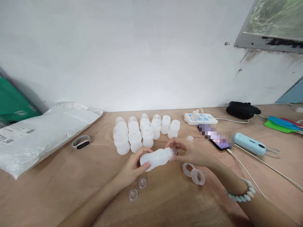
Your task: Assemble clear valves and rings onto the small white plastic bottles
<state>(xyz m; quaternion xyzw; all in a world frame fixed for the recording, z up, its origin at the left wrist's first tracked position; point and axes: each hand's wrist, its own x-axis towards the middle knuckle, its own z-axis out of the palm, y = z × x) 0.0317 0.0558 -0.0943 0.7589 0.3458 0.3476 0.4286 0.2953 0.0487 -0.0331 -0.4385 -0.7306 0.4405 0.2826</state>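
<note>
A white baby bottle [156,158] lies tilted in the air between my hands, its neck to the right. My left hand [133,165] is closed around its base. At the neck, my right hand [183,153] grips the collar ring, with a clear nipple [174,151] sticking out between the fingers. Two clear nipples [133,193] rest on the table below my left forearm. Two translucent collar rings [198,176] lie under my right wrist, one leaning on the other. Behind my right hand is a clear dome cap [189,139], partly hidden.
Several capped bottles [135,140] stand in rows, beside two uncapped bottles [174,128]. Leftward are a fitness band [81,143] and a white plastic package [47,132]. A power strip [208,119], a phone [221,142], a light-blue device [249,144] and cables occupy the right.
</note>
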